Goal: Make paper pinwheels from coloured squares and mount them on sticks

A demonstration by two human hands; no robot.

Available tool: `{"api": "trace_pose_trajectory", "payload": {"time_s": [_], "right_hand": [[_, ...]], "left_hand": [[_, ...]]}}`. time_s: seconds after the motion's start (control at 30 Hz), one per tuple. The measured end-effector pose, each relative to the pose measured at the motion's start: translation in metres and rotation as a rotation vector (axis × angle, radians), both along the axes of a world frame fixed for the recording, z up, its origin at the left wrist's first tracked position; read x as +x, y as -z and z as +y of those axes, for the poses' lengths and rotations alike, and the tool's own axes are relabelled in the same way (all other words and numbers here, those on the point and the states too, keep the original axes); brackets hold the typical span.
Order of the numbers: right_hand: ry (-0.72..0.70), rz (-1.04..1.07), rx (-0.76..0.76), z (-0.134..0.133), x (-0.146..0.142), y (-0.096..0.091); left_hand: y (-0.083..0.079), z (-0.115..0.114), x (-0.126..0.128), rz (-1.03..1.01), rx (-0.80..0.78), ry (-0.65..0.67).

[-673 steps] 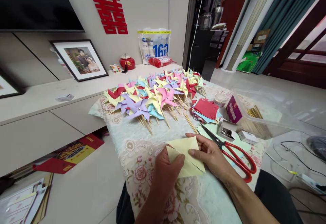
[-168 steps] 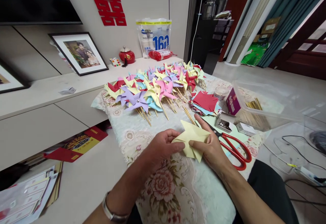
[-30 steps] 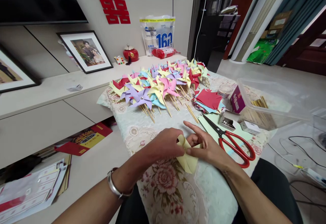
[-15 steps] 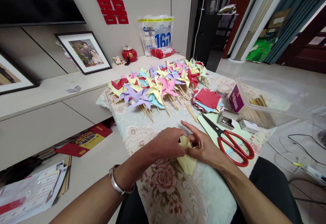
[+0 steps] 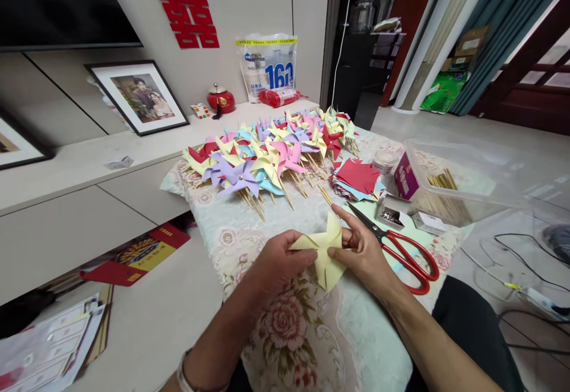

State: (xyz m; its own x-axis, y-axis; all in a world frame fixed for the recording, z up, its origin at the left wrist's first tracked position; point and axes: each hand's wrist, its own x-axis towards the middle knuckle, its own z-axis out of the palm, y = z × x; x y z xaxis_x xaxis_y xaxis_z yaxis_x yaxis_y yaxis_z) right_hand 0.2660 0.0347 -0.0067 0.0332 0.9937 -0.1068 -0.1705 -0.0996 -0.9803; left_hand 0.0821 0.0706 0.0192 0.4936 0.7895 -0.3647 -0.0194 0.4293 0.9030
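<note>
A pale yellow paper pinwheel (image 5: 326, 261) with folded blades is held between my two hands above the flowered tablecloth (image 5: 285, 321). My left hand (image 5: 285, 255) pinches its left blade, thumb on top. On the other side, my right hand (image 5: 360, 246) presses its thumb near the centre, the index finger stretched out forward. Beyond my hands stand many finished pinwheels (image 5: 267, 160) on wooden sticks, in purple, yellow, pink, red and blue. Red-handled scissors (image 5: 401, 249) lie just right of my right hand, on pale green paper.
A stack of cut paper squares (image 5: 356, 177), red on top, sits behind the scissors. Next to it are a small open box of metal pieces (image 5: 390, 217), a closed white box (image 5: 428, 223) and a clear plastic bin (image 5: 467, 172) with sticks. Loose sticks (image 5: 326, 195) lie mid-table.
My left hand has drawn back leftward from the paper's centre to its left blade. The paper has opened into view as a four-bladed shape. The camera view has shifted slightly.
</note>
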Motion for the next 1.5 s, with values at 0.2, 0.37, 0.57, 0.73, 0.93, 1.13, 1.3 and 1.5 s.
{"api": "trace_pose_trajectory", "payload": {"time_s": [0.2, 0.37, 0.57, 0.73, 0.93, 1.13, 1.3, 1.5], "right_hand": [[0.042, 0.098, -0.003, -0.003, -0.003, -0.004], [0.067, 0.116, 0.015, -0.003, -0.003, -0.006], [0.053, 0.089, 0.027, -0.004, -0.005, -0.007], [0.027, 0.05, 0.028, -0.004, -0.005, -0.007], [-0.016, -0.007, 0.078, -0.003, -0.004, -0.002], [0.205, -0.385, 0.431, -0.008, 0.003, 0.001], [0.167, -0.911, 0.862, -0.015, -0.002, -0.006], [0.016, -1.149, 0.965, -0.016, -0.01, -0.009]], "left_hand": [[0.008, -0.019, 0.018, -0.191, -0.07, -0.245], [0.004, -0.026, 0.027, -0.299, -0.093, -0.328], [0.005, -0.03, 0.04, -0.322, -0.116, -0.286], [0.013, -0.025, 0.044, -0.22, -0.086, -0.322], [0.015, -0.023, 0.04, -0.122, -0.027, -0.317], [0.0, -0.016, 0.03, -0.053, 0.055, -0.359], [-0.008, -0.01, 0.014, 0.255, 0.223, -0.392], [0.002, -0.008, 0.015, 0.095, 0.142, -0.373]]}}
